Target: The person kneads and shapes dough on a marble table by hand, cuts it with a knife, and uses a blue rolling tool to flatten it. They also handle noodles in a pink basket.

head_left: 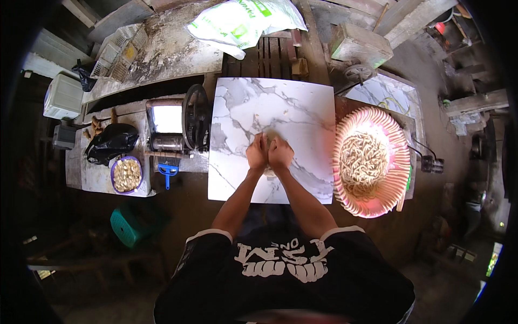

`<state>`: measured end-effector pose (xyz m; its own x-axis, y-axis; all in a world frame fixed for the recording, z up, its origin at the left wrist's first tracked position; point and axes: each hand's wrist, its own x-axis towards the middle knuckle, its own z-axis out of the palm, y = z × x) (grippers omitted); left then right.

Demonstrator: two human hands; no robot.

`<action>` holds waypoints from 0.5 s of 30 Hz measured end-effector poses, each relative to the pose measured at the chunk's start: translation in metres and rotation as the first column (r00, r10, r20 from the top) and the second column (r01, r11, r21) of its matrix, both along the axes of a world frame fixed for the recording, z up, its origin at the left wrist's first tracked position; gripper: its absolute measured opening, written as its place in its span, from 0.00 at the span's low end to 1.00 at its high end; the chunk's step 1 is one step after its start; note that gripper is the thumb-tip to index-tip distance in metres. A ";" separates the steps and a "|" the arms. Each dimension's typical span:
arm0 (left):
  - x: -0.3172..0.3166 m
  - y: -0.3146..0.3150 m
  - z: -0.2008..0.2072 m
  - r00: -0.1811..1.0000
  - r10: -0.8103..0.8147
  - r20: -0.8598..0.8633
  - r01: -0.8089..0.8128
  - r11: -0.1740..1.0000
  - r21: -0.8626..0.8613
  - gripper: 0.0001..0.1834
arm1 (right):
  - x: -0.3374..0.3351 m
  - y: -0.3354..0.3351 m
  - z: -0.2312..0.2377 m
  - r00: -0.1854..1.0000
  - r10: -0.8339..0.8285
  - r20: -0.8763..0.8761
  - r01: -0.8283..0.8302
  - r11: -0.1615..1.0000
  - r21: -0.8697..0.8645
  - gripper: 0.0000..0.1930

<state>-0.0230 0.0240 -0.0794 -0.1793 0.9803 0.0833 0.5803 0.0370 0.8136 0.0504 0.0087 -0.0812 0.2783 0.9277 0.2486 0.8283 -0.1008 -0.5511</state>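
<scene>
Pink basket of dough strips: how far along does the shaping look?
Done: the round pink woven basket already holds a heap of pale dough strips. In hand: the left hand and right hand press together on the white marble-patterned slab, over something mostly hidden. How much remains isn't visible.

A glossy white marble-look slab (pixel 272 135), grey-veined, is gleaming smoothly. Just right of the slab, a shiny pink plastic basket (pixel 371 162) is holding matt, pale dough strips (pixel 362 159). Left of the slab, a dark metal hand-crank machine (pixel 181 127) is looking dull, resting on a rough, stained tabletop (pixel 97 175).
</scene>
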 end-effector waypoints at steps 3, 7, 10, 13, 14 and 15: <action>0.004 0.007 0.008 0.938 0.072 0.339 -0.113 0.988 0.102 0.12 | 0.005 0.016 0.011 0.989 0.145 0.001 -0.139 0.944 0.298 0.04; -0.001 0.015 0.009 0.945 -0.076 0.319 0.006 0.977 0.214 0.19 | 0.011 0.007 0.037 0.925 0.380 0.020 -0.349 0.827 0.441 0.01; -0.001 0.004 0.033 0.977 -0.141 0.163 0.135 0.990 0.044 0.21 | 0.008 0.000 0.037 0.797 0.212 -0.566 -0.069 0.962 0.264 0.03; 0.003 0.006 0.015 0.989 -0.102 0.109 0.095 0.993 0.073 0.20 | 0.005 0.019 0.044 0.986 0.151 -0.068 -0.118 0.927 0.355 0.04; 0.003 0.004 0.012 0.991 -0.067 0.115 0.059 0.995 0.076 0.19 | 0.005 0.019 0.039 0.983 0.184 -0.001 -0.179 0.955 0.236 0.07; 0.003 0.002 0.009 0.992 -0.032 0.121 0.023 0.997 0.078 0.19 | 0.004 0.014 0.035 0.991 0.130 0.020 -0.131 0.981 0.145 0.09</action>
